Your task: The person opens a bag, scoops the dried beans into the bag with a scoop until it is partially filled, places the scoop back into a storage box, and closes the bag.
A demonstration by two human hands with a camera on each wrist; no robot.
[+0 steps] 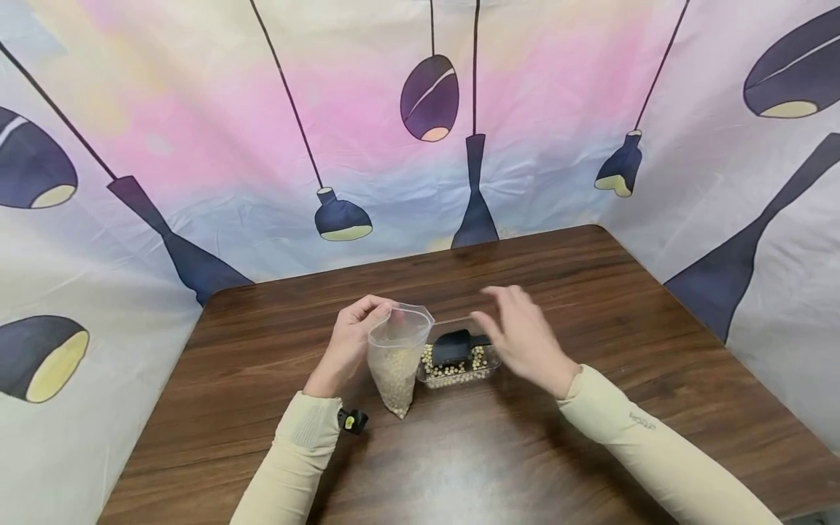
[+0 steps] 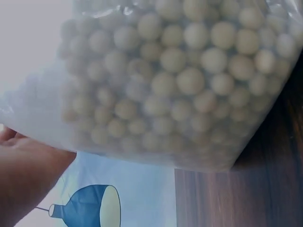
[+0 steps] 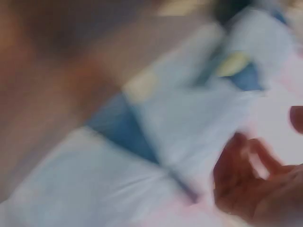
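Observation:
A clear zip bag (image 1: pixel 397 364), part-filled with pale round beans, hangs upright with its mouth open. My left hand (image 1: pixel 346 344) pinches it by the upper left rim. In the left wrist view the bag (image 2: pixel 161 90) fills most of the picture, beans packed low inside. Just to the right, a clear plastic container (image 1: pixel 461 382) on the table holds more beans (image 1: pixel 436 370). A black scoop (image 1: pixel 451 348) lies on these, handle to the right. My right hand (image 1: pixel 529 341), blurred, hovers by the container's right end with fingers apart and nothing in them.
Dark wood-grain table (image 1: pixel 275 328) under everything, its far edge against a cloth backdrop (image 1: pixel 367 146) printed with hanging lamps. A black strap device (image 1: pixel 353 421) sits at my left wrist.

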